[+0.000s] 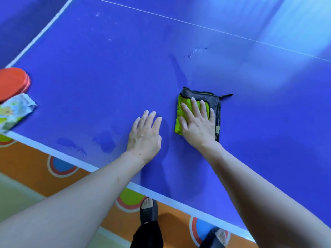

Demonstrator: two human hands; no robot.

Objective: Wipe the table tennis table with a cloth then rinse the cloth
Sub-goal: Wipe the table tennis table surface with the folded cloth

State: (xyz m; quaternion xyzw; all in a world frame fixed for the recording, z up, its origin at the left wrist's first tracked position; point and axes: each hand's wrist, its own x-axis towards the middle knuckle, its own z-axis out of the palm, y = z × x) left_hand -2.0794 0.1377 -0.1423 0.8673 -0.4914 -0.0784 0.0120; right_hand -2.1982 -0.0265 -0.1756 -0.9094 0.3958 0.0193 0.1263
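so from my feed the table [89,77] fills most of the view, a smooth matte blue top with a white border stripe along the near edge and a thin white line running across the far part. There are darker damp smears on it, one streak at 12 o'clock from the cloth and a couple of blotches near the edge at 7 o'clock from the left hand. Glare washes out the top right corner. Below the edge I can see an orange floor mat [32,167] with round red-ringed blue and green dots, and feet in dark slippers.

The cloth [198,111] is a folded fluffy microfibre thing, lime green on one face and grey on the other, with a little hanging loop at its far corner. My right hand [198,122] lies flat on it, fingers spread and straight, pressing it down. The left hand [145,135] rests flat on the bare table just beside, at 9 o'clock from the cloth, fingers straight.

Way off at 9 o'clock there's a red paddle [12,81] and a crinkly printed wipes pack [14,111] touching it
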